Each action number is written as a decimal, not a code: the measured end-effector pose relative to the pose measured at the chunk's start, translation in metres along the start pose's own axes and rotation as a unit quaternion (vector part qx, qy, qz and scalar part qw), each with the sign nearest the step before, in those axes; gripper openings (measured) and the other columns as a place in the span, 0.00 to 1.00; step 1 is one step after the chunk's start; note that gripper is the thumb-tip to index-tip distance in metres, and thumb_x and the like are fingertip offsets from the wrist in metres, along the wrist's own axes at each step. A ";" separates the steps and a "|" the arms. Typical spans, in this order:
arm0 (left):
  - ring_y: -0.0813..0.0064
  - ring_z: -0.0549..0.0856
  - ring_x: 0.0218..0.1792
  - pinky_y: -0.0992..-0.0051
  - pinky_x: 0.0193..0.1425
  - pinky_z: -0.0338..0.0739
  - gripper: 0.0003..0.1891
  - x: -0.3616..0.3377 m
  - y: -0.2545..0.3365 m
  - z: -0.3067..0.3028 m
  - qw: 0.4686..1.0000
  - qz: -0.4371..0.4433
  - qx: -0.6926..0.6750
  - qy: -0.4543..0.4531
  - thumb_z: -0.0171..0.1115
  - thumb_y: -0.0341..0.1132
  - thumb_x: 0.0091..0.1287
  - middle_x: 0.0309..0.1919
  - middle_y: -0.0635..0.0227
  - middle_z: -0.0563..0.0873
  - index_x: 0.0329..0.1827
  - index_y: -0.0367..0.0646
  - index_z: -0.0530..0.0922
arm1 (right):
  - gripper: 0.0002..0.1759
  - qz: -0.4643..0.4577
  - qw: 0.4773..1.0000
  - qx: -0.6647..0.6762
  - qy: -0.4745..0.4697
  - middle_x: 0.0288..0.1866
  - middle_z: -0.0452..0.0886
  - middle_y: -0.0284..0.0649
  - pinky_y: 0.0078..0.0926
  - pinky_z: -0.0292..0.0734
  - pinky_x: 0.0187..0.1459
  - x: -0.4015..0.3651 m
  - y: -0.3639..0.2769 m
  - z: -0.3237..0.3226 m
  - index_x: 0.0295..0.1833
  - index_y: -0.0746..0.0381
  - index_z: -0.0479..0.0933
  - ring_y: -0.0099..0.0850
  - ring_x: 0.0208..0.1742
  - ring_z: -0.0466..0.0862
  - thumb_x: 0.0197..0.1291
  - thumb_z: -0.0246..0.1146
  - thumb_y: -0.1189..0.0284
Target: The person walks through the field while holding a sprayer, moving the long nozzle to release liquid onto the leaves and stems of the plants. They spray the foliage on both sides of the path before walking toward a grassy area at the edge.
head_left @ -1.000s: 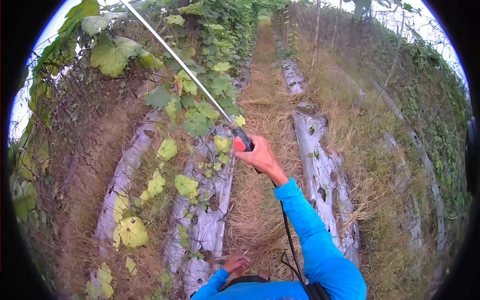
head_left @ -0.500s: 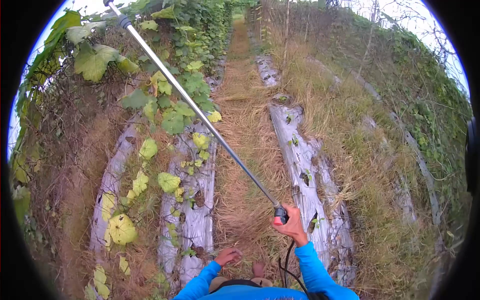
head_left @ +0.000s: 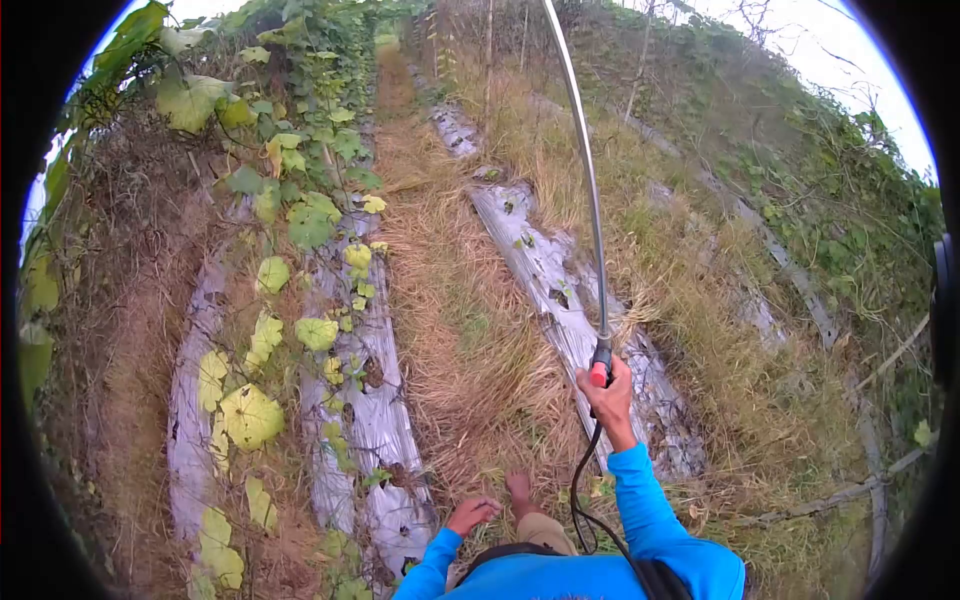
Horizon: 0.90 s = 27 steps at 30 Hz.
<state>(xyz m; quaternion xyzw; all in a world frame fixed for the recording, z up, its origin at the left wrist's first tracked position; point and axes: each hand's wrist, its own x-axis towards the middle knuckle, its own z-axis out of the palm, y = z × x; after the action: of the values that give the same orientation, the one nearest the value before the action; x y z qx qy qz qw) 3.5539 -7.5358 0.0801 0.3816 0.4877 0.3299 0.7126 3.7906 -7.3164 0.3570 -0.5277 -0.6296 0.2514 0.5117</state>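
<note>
Right hand [head_left: 608,398]: closed around the grip of the spray wand [head_left: 590,200], fingers wrapped and thumb on top. It is held out in front of the body at the end of a blue sleeve [head_left: 645,510].

Wand position: the grip is inside the right hand. The shaft rises from the top of the fist, away from the body and leaning slightly left, and leaves the top edge of the view. The tip is not visible.

Wand appearance: thin, bare-metal tube, straight but drawn as a slight curve by the lens. It has a dark collar where it meets the grip. A red trigger piece [head_left: 599,374] shows just above the knuckles.

A black hose [head_left: 577,500] leaves the underside of the right hand. It hangs in a loop beside the forearm and runs back toward the torso.

Left hand [head_left: 470,515]: low and close to the body, well apart from the wand. Its fingers are loosely bent, with nothing seen in them. A bare foot [head_left: 519,488] is just to its right.

Ground:
- A straw path [head_left: 450,300] lies under and ahead of both hands.
- A grey plastic mulch strip [head_left: 545,270] runs beneath the right hand and beyond it.
- A second strip [head_left: 385,420] lies left of the left hand, with yellow-green vine leaves [head_left: 250,415] spread over it.
</note>
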 end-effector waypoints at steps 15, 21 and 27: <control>0.80 0.82 0.35 0.80 0.38 0.77 0.12 -0.095 -0.029 0.086 0.998 0.017 -0.025 0.048 0.50 0.32 0.67 0.39 0.65 0.84 0.47 0.36 0.78 | 0.16 0.081 0.984 0.140 -0.069 0.20 0.68 0.28 0.21 0.63 0.26 -0.131 0.009 -0.083 0.26 0.63 0.68 0.19 0.24 0.65 0.45 0.70 0.68; 0.79 0.83 0.37 0.79 0.39 0.78 0.12 -0.132 -0.063 0.150 0.989 0.067 0.027 0.129 0.50 0.29 0.65 0.38 0.65 0.84 0.45 0.35 0.79 | 0.15 0.010 0.983 0.136 -0.123 0.18 0.66 0.25 0.18 0.57 0.21 -0.186 0.038 -0.137 0.25 0.59 0.68 0.16 0.19 0.64 0.50 0.69 0.68; 0.79 0.82 0.38 0.79 0.41 0.78 0.13 -0.175 -0.125 0.249 0.994 0.014 -0.029 0.109 0.49 0.29 0.66 0.38 0.65 0.84 0.48 0.35 0.79 | 0.16 0.052 0.955 0.188 -0.223 0.19 0.65 0.26 0.19 0.58 0.22 -0.242 0.042 -0.194 0.25 0.59 0.67 0.17 0.20 0.63 0.49 0.69 0.68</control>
<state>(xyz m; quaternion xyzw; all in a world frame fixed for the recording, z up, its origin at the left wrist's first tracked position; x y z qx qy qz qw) 3.7480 -7.8000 0.1074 0.3291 0.5473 0.3934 0.6614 3.9647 -7.5693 0.2969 -0.3842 -0.6405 0.5030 0.4348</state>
